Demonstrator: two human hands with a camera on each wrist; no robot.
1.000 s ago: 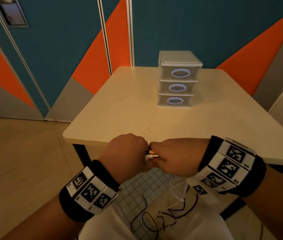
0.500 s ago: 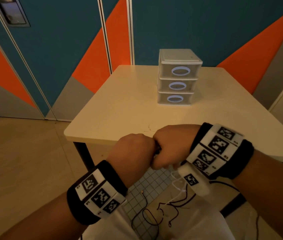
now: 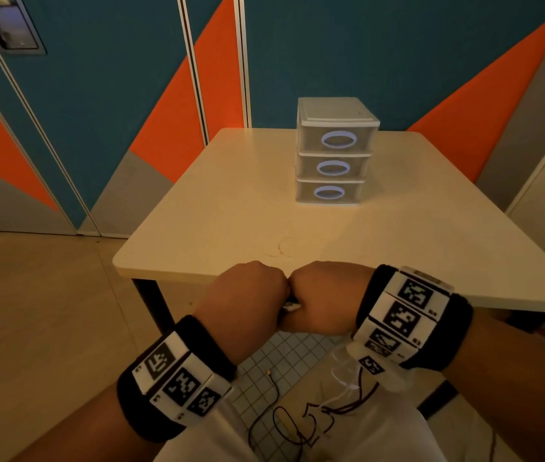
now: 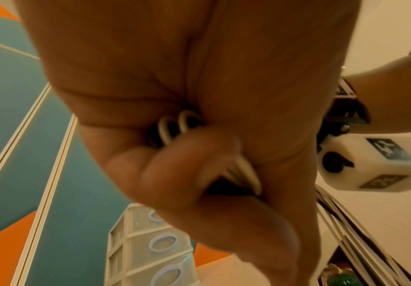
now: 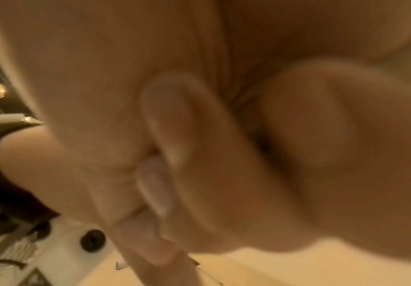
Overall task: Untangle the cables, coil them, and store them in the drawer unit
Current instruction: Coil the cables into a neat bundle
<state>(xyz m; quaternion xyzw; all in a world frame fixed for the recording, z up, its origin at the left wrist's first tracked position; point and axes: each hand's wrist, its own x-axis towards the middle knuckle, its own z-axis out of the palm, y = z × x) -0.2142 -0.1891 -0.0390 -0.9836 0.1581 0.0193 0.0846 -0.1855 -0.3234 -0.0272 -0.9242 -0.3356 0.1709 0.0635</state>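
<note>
My left hand (image 3: pixel 248 301) and right hand (image 3: pixel 324 298) are fists pressed knuckle to knuckle just in front of the table's near edge. Between them a white cable end (image 3: pixel 291 306) peeks out. In the left wrist view my left hand (image 4: pixel 199 154) grips white cable loops (image 4: pixel 175 125) and a white connector (image 4: pixel 247 174). The right wrist view shows only blurred curled fingers (image 5: pixel 175 135). White and dark tangled cables (image 3: pixel 341 395) hang below my right wrist onto my lap. The three-drawer unit (image 3: pixel 334 151) stands at the table's far middle, all drawers closed.
The cream table (image 3: pixel 231 211) stretches between my hands and the drawer unit. A dark cable loop (image 3: pixel 284 425) lies on my lap over a tiled floor patch. Teal and orange wall panels stand behind the table. A black table leg (image 3: pixel 151 305) is at the left.
Both fists stayed together near the table edge. My right wrist lifted and rolled, and the connector that showed between the hands is now mostly covered.
</note>
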